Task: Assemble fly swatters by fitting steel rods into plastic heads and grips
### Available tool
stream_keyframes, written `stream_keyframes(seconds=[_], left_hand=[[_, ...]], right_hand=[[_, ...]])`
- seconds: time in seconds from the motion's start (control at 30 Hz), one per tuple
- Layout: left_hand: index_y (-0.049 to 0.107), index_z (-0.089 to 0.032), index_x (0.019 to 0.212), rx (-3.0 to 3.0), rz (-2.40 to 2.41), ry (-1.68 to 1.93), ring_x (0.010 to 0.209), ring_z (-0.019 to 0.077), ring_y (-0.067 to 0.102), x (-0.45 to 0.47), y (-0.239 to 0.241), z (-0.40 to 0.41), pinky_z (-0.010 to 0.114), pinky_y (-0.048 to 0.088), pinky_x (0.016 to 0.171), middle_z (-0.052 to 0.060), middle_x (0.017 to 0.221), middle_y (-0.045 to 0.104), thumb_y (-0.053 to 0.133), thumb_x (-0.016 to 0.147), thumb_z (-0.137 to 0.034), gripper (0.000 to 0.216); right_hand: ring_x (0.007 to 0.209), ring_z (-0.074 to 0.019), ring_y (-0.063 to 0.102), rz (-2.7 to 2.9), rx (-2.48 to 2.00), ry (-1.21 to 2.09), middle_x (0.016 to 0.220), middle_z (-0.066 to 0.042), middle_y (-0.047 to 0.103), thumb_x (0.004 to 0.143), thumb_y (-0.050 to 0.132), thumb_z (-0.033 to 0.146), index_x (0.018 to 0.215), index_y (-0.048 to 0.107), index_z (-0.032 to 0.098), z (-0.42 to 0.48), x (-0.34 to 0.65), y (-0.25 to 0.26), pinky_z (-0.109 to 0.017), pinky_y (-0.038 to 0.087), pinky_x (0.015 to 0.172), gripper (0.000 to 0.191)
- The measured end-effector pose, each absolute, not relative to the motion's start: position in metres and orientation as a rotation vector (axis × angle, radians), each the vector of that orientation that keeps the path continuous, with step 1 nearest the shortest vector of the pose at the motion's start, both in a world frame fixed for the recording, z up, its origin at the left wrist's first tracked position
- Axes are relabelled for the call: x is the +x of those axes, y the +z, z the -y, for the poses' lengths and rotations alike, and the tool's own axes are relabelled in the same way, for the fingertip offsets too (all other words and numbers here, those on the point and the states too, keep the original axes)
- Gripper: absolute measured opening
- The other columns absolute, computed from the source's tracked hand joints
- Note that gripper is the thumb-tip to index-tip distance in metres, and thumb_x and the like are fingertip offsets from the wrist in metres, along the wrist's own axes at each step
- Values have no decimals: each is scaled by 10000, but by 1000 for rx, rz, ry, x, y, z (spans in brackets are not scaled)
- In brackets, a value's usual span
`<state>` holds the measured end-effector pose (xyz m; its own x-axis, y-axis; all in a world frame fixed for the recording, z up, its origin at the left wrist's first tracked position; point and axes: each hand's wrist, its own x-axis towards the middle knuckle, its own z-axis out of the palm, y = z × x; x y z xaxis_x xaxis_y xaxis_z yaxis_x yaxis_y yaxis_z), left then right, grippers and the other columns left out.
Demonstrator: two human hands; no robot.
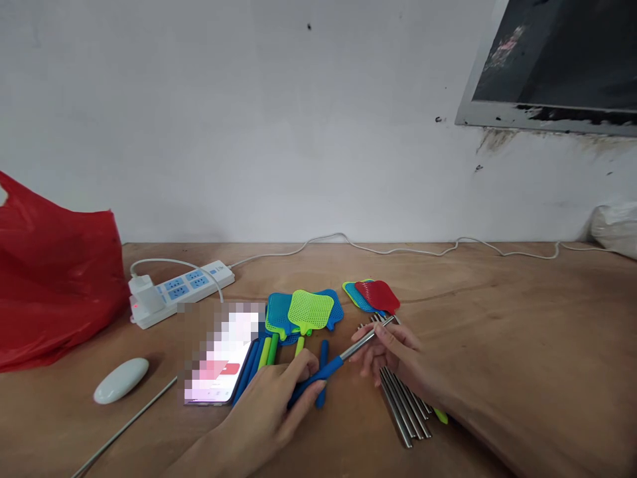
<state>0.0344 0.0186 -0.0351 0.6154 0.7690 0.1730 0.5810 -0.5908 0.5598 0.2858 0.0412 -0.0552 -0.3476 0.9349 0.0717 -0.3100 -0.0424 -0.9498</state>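
Note:
My left hand (273, 398) is closed around a blue handle sleeve (323, 372). A metal rod (359, 345) runs from the sleeve's upper end toward the right, and my right hand (398, 348) pinches it near its far tip. Beneath my right hand lie several loose metal rods (405, 408), partly hidden by it. Several blue and green handle sleeves (263, 353) lie behind my left hand, and another blue sleeve (324, 352) lies just past its fingers. Fly swatter heads in blue and yellow-green (311, 311) overlap beyond the hands, with a red swatter head (381, 297) topping a second pile.
A lit phone (223, 362) lies left of the sleeves. Further left are a white computer mouse (121, 380), a power strip (186, 289) with a charger plugged in, and a red plastic bag (54, 279). A white cable (378, 251) trails along the wall.

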Motion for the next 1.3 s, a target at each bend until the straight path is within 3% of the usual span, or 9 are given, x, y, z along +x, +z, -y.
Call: stream_keyframes(seconds=[0.17,0.3,0.37,0.6,0.83,0.93,1.17,1.3], left_hand=[[564,-222,1051,2545,-1068,669,976,241,626,32,-28,-23,365,476,869,64,1050,668,387,1033,-329,207],[566,-220,1255,2738,-1039,543,1242,280,551,31,-32,-28,470,385,1091,85,1328,628,434,1016,-268,277],[543,-212,1326,2786,-1065,494,1300,284,520,32,-37,-31,503,342,1140,86,1395,598,443,1013,-249,331],[578,-212,1303,2816,-1108,463,1282,288,546,32,-41,-37,524,387,1128,78,1370,618,431,1015,-237,325],[539,-167,1356,2906,-1163,444,1306,280,538,46,-37,-54,505,376,1137,113,1404,596,386,1034,-232,362],[492,-151,1415,2971,-1281,307,1357,284,491,54,-38,-69,493,368,1140,125,1454,554,416,1043,-315,414],[615,-64,1249,2934,-1594,271,1092,399,636,54,-39,-78,572,473,928,230,1174,680,461,1014,-335,390],[576,-87,1316,2962,-1511,272,1223,395,564,62,-42,-87,542,435,1007,220,1335,606,555,960,-332,432]], right_hand=[[471,-104,561,985,-821,1515,634,-3,651,833,698,571,751,651,189,-45,287,-48,-176,440,397,394],[286,-51,241,908,-931,1451,365,102,397,791,705,620,653,525,220,-53,297,-43,-159,207,290,459],[279,-51,187,991,-1068,1448,329,113,345,774,691,655,644,523,223,-54,299,-42,-176,150,298,481],[329,-79,285,1485,-1284,1315,339,75,375,888,487,541,608,581,196,-53,301,-50,-232,194,395,454],[372,-90,293,1520,-1259,1245,418,87,391,874,506,501,695,606,197,-60,305,-57,-242,219,420,366],[400,-94,319,1537,-1235,1214,435,87,378,868,524,490,691,598,198,-58,303,-59,-243,228,442,350],[414,-99,309,1547,-1198,1176,443,91,361,901,513,455,709,599,199,-54,302,-61,-249,226,458,332],[410,-95,286,1524,-1198,1175,442,93,348,901,505,471,707,590,197,-55,302,-61,-245,210,446,346]])
